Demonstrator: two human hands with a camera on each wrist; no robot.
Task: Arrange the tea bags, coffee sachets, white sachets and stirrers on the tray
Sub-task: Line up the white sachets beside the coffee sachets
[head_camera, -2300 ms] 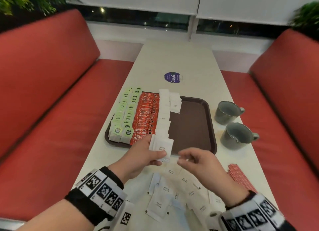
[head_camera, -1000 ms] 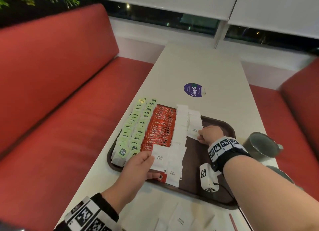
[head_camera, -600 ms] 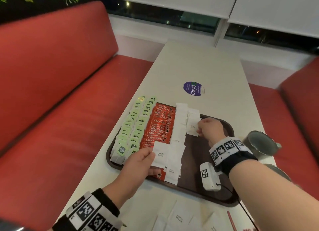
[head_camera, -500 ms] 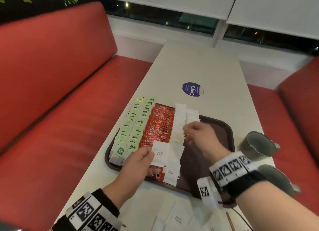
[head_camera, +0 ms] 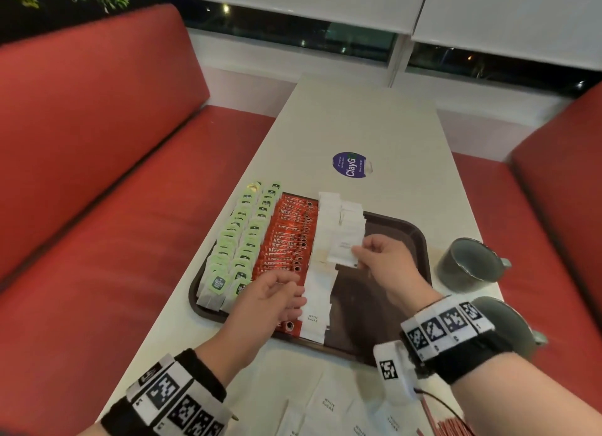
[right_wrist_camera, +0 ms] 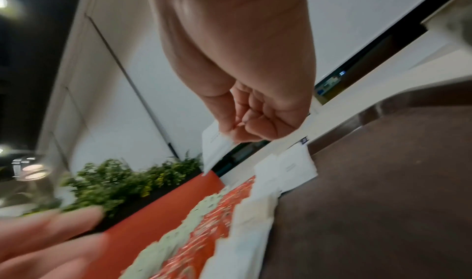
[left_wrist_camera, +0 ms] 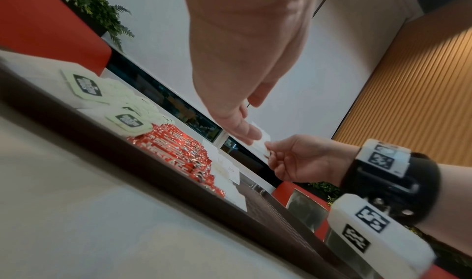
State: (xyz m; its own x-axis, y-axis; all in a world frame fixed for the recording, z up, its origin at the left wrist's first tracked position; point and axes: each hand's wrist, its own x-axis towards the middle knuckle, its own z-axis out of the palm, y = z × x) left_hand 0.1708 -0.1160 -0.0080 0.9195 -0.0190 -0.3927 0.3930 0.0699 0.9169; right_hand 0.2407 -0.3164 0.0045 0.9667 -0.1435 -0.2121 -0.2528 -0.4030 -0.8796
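Observation:
A brown tray (head_camera: 407, 233) holds two columns of green tea bags (head_camera: 237, 240), a column of red coffee sachets (head_camera: 286, 236) and a long column of white sachets (head_camera: 325, 227), with a shorter white column beside its far end. My right hand (head_camera: 356, 251) pinches one white sachet (head_camera: 342, 251) just above the tray, near the shorter column's near end. The same sachet (right_wrist_camera: 217, 148) hangs from thumb and finger in the right wrist view. My left hand (head_camera: 294, 290) hovers over the near end of the red and white columns, fingers loose and holding nothing.
Loose white sachets (head_camera: 325, 406) lie on the table in front of the tray, and red stirrers (head_camera: 449, 429) lie at the near right. Two grey mugs (head_camera: 465, 266) (head_camera: 508, 325) stand right of the tray. A purple sticker (head_camera: 350, 164) is beyond it. Red benches flank the table.
The right hand came back from the tray's far end and now pinches a white sachet. The left hand, which held a white sachet before, is now empty with its fingers spread.

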